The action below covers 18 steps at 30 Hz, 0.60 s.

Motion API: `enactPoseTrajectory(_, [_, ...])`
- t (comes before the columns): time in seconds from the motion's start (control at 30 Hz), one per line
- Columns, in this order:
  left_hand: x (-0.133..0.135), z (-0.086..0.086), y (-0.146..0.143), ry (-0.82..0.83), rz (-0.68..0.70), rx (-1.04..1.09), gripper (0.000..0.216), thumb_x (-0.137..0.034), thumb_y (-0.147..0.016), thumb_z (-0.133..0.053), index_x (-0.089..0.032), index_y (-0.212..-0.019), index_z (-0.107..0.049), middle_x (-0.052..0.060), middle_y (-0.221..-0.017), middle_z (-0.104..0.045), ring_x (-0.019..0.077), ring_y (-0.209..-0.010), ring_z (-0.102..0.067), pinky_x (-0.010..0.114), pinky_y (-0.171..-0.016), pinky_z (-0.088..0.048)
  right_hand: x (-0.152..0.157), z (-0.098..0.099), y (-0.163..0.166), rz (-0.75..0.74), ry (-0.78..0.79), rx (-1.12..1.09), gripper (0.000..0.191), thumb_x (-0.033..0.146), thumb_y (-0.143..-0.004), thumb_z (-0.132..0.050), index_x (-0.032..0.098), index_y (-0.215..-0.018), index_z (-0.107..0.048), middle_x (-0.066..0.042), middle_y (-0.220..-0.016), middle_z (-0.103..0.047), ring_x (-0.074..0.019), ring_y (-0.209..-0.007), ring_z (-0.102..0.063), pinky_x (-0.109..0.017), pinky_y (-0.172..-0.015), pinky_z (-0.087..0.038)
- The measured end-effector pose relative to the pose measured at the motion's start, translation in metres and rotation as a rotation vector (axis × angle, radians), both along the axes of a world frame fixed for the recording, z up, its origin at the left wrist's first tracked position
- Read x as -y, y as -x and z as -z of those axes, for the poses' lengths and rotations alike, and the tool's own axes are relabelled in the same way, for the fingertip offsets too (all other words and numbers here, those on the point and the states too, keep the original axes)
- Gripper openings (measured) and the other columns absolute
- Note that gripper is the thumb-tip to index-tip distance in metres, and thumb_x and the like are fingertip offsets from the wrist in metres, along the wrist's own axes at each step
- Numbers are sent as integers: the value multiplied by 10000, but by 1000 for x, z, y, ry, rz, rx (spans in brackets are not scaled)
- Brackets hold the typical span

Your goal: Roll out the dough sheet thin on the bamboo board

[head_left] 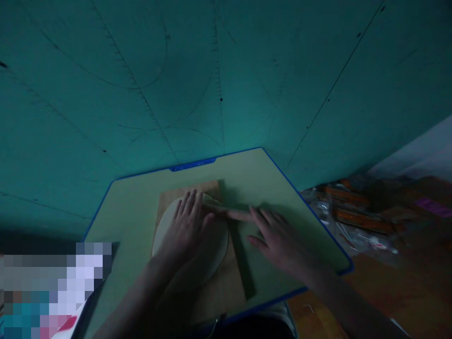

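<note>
A round sheet of pale dough (pixel 212 249) lies flat on a wooden board (pixel 226 287), its far edge partly hidden by my hands. Across the far part of the dough runs a thin rolling pin (pixel 240 215), sticking out past the board's right side. My left hand (pixel 189 226) rests over the pin's left part and the dough, fingers stretched out and thumb apart. Over the pin's right end lies my right hand (pixel 273 233), its fingers extended and the thumb spread to the near side. The left end of the pin is hidden under my left hand.
The board sits on a pale table (pixel 261 183) with a blue rim, standing against a green wall (pixel 247 94). Plastic-wrapped packages (pixel 360 212) and cardboard (pixel 420 207) lie on the floor to the right. A pixelated patch covers the lower left.
</note>
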State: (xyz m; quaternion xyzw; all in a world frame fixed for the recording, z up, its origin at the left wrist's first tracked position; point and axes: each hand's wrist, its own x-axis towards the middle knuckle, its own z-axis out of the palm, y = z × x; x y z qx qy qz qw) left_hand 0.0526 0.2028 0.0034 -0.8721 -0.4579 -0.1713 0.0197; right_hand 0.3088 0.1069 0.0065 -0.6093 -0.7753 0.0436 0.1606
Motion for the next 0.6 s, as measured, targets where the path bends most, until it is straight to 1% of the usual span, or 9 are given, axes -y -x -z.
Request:
enactPoseTrajectory(0.07, [-5,6,-7,-12,22,-63,673,-554,-1052,-290,-62,-1504,-370,248,-1554,-445,380,-1499,-331,571,-1181,-352,-8,1,1,25,2,29,616,382,-980,-583,93,-1500,-423,-222,-1346,-618,-358,-1185,-613,-512,-941,-548])
enactPoseTrajectory(0.13, [-14,5,-18,0,0,-109,684,-561,-1044,-312,-49,-1490,-392,261,-1544,-451,401,-1496,-328,588,-1180,-332,-18,-2,2,68,3,63,580,387,-981,-586,88,-1464,-467,-220,-1327,-624,-354,-1173,-613,-505,-948,-529])
enactPoseTrajectory(0.17, [-18,1,-22,18,-12,-127,669,-553,-1043,-320,-48,-1470,-423,265,-1528,-469,407,-1486,-345,598,-1171,-333,-23,-5,2,89,15,84,525,386,-981,-591,98,-1413,-519,-207,-1284,-644,-343,-1138,-627,-493,-933,-528])
enactPoseTrajectory(0.23, [-26,-11,-27,84,8,-152,575,-507,-1051,-326,-85,-1380,-537,231,-1463,-551,388,-1440,-424,585,-1147,-361,-30,-11,2,105,53,126,332,363,-981,-604,138,-1222,-638,-160,-1143,-686,-309,-1037,-657,-452,-872,-533])
enactPoseTrajectory(0.27, [-29,-18,-27,126,30,-153,512,-471,-1057,-326,-125,-1320,-596,191,-1418,-599,357,-1398,-481,548,-1134,-388,-31,-14,3,98,65,142,230,339,-975,-619,159,-1111,-667,-133,-1072,-692,-293,-993,-663,-428,-838,-533])
enactPoseTrajectory(0.33, [-36,-32,-22,192,44,-138,429,-368,-1067,-309,-191,-1214,-671,121,-1310,-676,288,-1273,-588,460,-1077,-449,-27,-16,5,71,53,152,86,277,-946,-666,193,-957,-656,-90,-988,-687,-268,-945,-664,-384,-785,-524])
enactPoseTrajectory(0.4, [-47,-41,-16,225,-2,-128,418,-278,-1053,-306,-209,-1154,-706,109,-1212,-711,260,-1137,-651,409,-977,-503,-18,-13,7,50,20,131,84,225,-912,-706,209,-932,-626,-64,-956,-687,-250,-902,-668,-347,-723,-511])
enactPoseTrajectory(0.47, [-61,-44,-12,254,-16,-152,370,-258,-1023,-374,-206,-1082,-735,116,-1133,-721,259,-1048,-670,384,-895,-522,-6,-6,9,46,-2,95,135,185,-887,-723,217,-941,-604,-47,-922,-697,-234,-843,-676,-321,-661,-493])
enactPoseTrajectory(0.6, [-85,-41,-17,337,95,-209,215,-306,-946,-558,-226,-959,-757,94,-1073,-702,244,-1036,-652,337,-889,-497,13,9,8,36,-53,36,182,149,-852,-732,224,-925,-583,-39,-870,-710,-232,-788,-689,-313,-626,-489])
